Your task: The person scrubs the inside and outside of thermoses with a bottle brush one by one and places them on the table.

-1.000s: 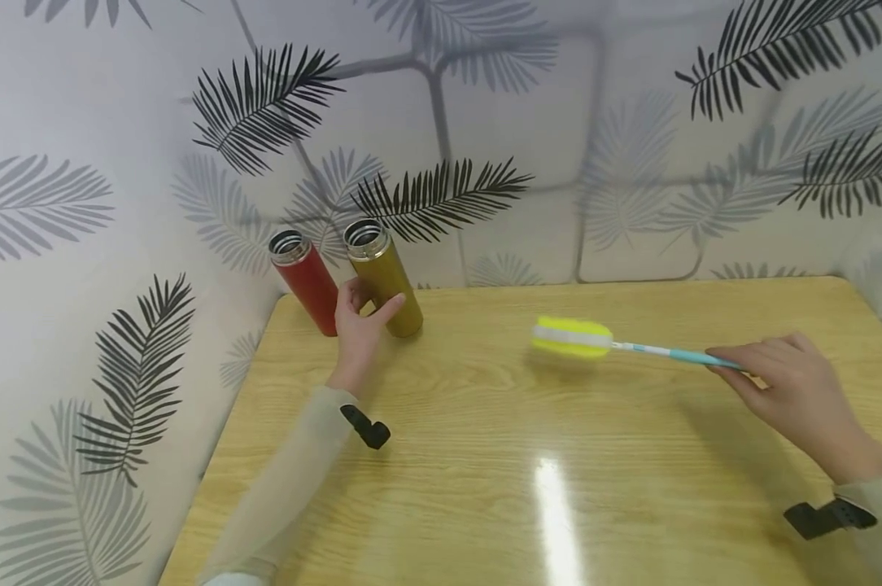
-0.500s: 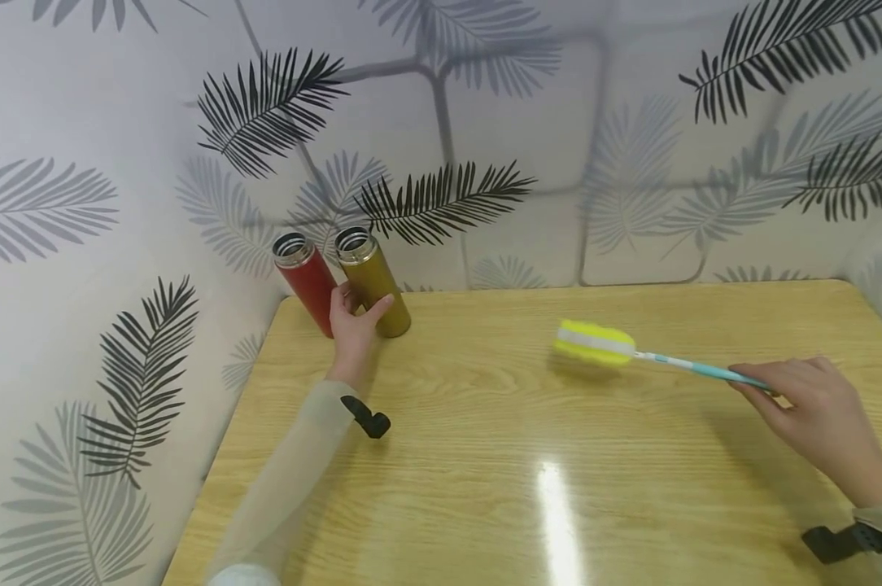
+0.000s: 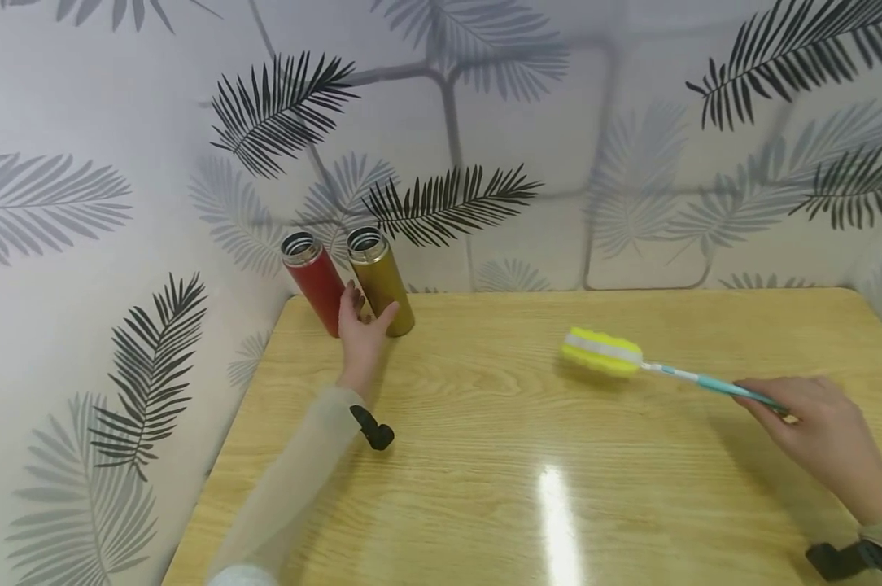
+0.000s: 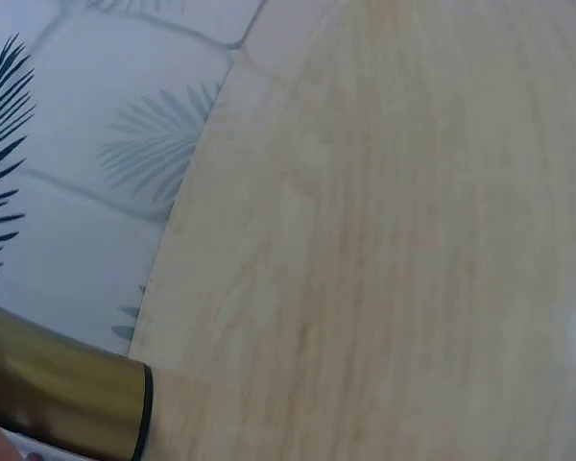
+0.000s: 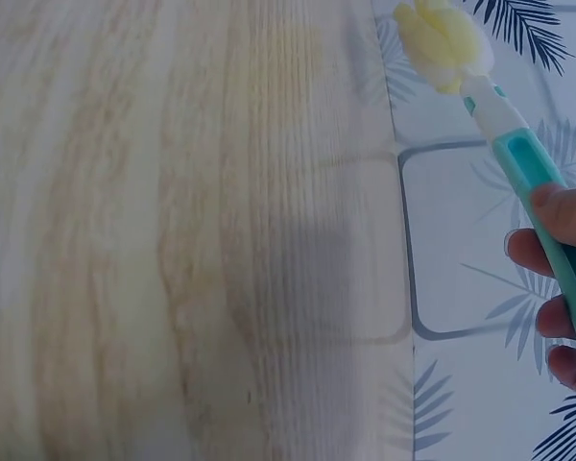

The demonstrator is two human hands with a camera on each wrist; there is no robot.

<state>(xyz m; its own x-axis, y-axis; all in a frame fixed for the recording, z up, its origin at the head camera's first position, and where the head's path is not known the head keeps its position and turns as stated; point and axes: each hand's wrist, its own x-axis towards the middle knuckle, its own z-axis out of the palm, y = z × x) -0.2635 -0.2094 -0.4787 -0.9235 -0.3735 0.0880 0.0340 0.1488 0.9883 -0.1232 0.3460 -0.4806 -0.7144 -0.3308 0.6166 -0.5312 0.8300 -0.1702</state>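
Observation:
Two lidless thermos flasks stand side by side at the far left of the table: a red thermos flask and a gold thermos flask. My left hand holds the gold flask low on its body, thumb across the front and fingers in the gap beside the red flask. In the left wrist view only the lower part of the gold flask shows. At the right, above the table, my right hand grips the turquoise handle of a bottle brush. Its yellow and white sponge head points left.
The wooden table runs back to a wall printed with leaves. Another wall closes in on the left, close to the flasks. A bright light reflection lies on the tabletop.
The gold flask has moved left with my left hand, closer to the red flask, then stays about there. My right hand has carried the brush a little to the right and nearer.

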